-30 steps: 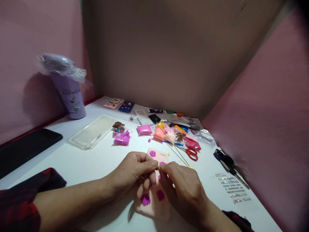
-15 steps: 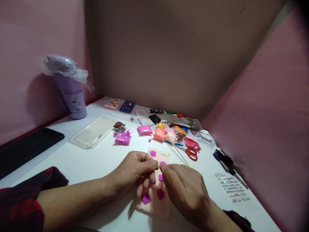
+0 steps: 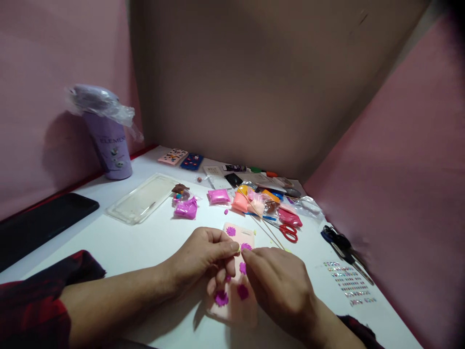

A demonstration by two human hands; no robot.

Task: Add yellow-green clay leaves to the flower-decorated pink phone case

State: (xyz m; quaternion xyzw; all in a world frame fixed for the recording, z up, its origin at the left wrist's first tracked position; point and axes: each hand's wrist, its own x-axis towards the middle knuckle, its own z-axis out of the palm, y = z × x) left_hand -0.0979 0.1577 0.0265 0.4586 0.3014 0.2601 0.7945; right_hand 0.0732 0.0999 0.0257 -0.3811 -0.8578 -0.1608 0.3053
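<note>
A pale pink phone case [image 3: 236,310] lies on the white table, dotted with several purple clay flowers [image 3: 242,291]. Above it my left hand [image 3: 207,257] pinches a tiny bit of yellow clay [image 3: 240,248] between thumb and forefinger. The fingertips of my right hand [image 3: 279,286] meet it from the other side, closed and pressed to the same bit. Both hands hide the middle of the case. Beyond the case sits a small purple clay ball [image 3: 225,212].
Clay packets [image 3: 219,196], two thin sticks [image 3: 267,225] and red-handled scissors [image 3: 289,232] lie behind the case. Left are a clear case [image 3: 140,201], a black phone [image 3: 54,218] and a purple tumbler [image 3: 111,145]. Rhinestone stickers [image 3: 350,283] and keys [image 3: 341,245] lie right.
The whole view has shifted very slightly. Both hands stay in the same pinch over the phone case, with no other clear difference.
</note>
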